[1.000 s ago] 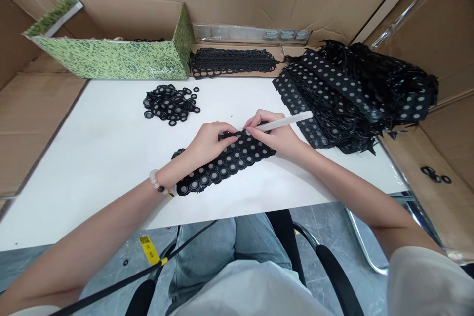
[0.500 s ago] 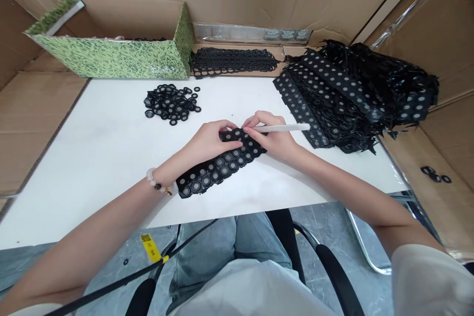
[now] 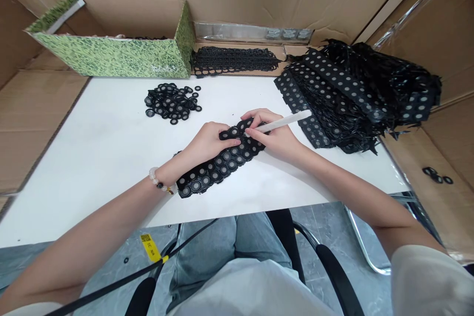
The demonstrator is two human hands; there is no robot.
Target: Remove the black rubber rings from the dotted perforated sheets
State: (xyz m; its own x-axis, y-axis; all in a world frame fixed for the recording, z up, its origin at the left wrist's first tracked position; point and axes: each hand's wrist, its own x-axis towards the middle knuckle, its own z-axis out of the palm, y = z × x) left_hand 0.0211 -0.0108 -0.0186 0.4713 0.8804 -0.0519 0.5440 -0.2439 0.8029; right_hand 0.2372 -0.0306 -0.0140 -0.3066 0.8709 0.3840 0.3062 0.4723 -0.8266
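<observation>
- The black strip point(image 3: 218, 163), a band of black rings with grey centres, lies slantwise on the white table point(image 3: 92, 148), just near of its middle. Its near end points left and its far end runs up to the right, between the two hands.
- The left hand point(image 3: 209, 143) lies curled down on the far half of the strip, fingertips closed onto it and pinning it to the table, probably so that it does not slide or lift under the tool.
- The right hand point(image 3: 276, 136) is closed in a pen-like pinch on a white stick point(image 3: 283, 121). The stick's tip meets the strip just right of the left fingertips, and its shaft slants away to the far right.
- The strip thus lies under both hands: its far end is hidden beneath them and its near end lies bare beside the left wrist, which wears a bead bracelet point(image 3: 157, 182).
- Left and farther off, well apart from the strip, sits a small pile of loose rings point(image 3: 170, 103).
- To the right, a tall stack of like strips point(image 3: 355, 94) lies within reach of the right hand.
- At the far edge stand a green patterned box point(image 3: 111, 54) and a flat bundle of black webbing point(image 3: 233, 59).
- A few stray rings point(image 3: 437, 175) lie on the cardboard at far right.
</observation>
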